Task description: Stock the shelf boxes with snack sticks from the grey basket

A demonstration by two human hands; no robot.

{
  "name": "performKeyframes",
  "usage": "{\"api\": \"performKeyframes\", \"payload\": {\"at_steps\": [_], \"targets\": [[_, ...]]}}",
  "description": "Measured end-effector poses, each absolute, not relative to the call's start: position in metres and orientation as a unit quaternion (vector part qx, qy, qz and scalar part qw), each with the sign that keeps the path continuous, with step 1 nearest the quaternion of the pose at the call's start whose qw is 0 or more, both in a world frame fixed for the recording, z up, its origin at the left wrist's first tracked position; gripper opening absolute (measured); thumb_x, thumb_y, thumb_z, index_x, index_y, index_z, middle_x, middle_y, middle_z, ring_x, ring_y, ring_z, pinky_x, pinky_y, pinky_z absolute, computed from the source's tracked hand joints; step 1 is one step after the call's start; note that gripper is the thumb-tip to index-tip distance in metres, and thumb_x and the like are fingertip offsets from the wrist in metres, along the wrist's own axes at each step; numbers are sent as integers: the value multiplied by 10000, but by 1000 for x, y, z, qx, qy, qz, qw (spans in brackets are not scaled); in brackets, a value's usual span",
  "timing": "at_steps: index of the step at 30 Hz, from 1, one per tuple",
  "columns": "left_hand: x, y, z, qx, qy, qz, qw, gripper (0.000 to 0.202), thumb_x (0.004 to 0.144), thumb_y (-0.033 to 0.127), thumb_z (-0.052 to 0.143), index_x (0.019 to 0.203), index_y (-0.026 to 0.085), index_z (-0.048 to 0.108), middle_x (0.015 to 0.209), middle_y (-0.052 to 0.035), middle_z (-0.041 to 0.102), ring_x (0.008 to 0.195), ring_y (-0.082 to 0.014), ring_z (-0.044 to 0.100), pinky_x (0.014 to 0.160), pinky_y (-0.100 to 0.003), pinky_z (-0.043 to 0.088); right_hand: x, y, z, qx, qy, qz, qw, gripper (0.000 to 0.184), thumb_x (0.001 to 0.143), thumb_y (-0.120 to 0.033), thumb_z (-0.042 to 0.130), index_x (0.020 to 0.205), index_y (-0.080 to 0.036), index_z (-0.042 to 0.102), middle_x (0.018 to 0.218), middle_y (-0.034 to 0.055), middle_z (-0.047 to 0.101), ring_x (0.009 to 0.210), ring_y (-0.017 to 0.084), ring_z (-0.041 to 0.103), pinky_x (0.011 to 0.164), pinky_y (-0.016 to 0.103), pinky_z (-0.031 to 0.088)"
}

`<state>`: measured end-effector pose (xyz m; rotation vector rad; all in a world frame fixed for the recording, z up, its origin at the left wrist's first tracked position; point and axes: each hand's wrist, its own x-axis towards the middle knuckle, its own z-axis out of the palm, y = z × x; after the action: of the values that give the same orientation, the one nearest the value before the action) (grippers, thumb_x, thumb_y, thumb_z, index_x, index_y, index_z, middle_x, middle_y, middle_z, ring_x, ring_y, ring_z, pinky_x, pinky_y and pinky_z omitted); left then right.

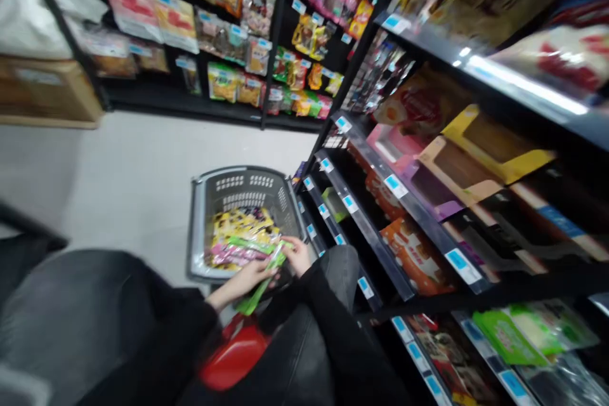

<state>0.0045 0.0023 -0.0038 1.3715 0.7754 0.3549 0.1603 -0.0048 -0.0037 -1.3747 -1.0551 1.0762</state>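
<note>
A grey plastic shopping basket stands on the pale floor in front of me, holding several colourful snack packets. My left hand and my right hand both grip a bunch of thin green packets at the basket's near edge. Both arms are in black sleeves. The green packets hang down past the rim toward my lap.
Dark shop shelves with blue price tags and boxed goods run along my right. More racks of hanging snack bags line the back wall. A red object lies by my knees. Pale open floor lies to the left.
</note>
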Motion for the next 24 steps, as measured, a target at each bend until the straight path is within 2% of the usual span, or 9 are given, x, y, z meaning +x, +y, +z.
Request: {"api": "performKeyframes", "payload": {"at_steps": [2,5,8,10,13,18,21,24], "targets": [[3,-1,-1,582,351,151,718,479,602,569,614,737,109,610,639,-43,641,581,-167,592,584,-270,469,164,-10,-1,-574,-449,472,497,359,530,-329,702,824,-135,634,785,21,652,707,156,565,688,273,453],[0,-3,0,554,345,126,748,444,600,505,649,764,93,626,653,-42,646,563,-154,589,568,-267,469,169,-14,-4,-582,-463,488,457,306,526,-326,707,737,-123,619,680,0,617,638,136,534,649,258,434],[-1,-4,1,568,308,104,756,341,566,343,721,799,109,636,655,-14,657,596,-140,605,623,-252,476,175,-14,-11,-611,-459,455,458,282,547,-350,687,704,-128,612,619,-19,579,586,117,504,596,238,415],[-1,-5,2,556,285,91,775,341,521,244,753,817,121,637,699,-11,675,645,-147,625,669,-254,484,180,-12,-16,-631,-452,421,469,283,572,-373,666,704,-129,613,611,-20,569,582,115,499,584,233,411],[-3,-3,1,519,282,83,802,327,502,168,759,801,122,632,752,-28,690,707,-171,649,711,-274,502,188,-10,-21,-652,-443,382,484,313,583,-400,661,726,-126,620,626,-12,576,600,121,507,582,235,417],[-12,2,-12,448,283,58,846,296,552,169,756,790,112,591,845,-77,694,786,-214,666,735,-336,533,205,-2,-22,-659,-323,385,560,344,540,-399,679,733,-128,588,597,-21,549,567,115,502,546,248,428],[-15,3,-14,405,285,101,863,261,646,202,710,833,108,555,890,-109,686,822,-212,667,757,-334,534,212,1,-18,-624,-246,435,601,339,492,-353,709,705,-145,548,559,-47,512,522,99,490,510,241,428],[-13,6,-10,369,299,175,863,270,716,247,660,895,128,498,879,-116,683,790,-209,674,709,-328,547,214,2,-16,-610,-199,446,624,339,474,-324,721,696,-155,529,542,-64,500,500,86,487,480,219,422]]}}
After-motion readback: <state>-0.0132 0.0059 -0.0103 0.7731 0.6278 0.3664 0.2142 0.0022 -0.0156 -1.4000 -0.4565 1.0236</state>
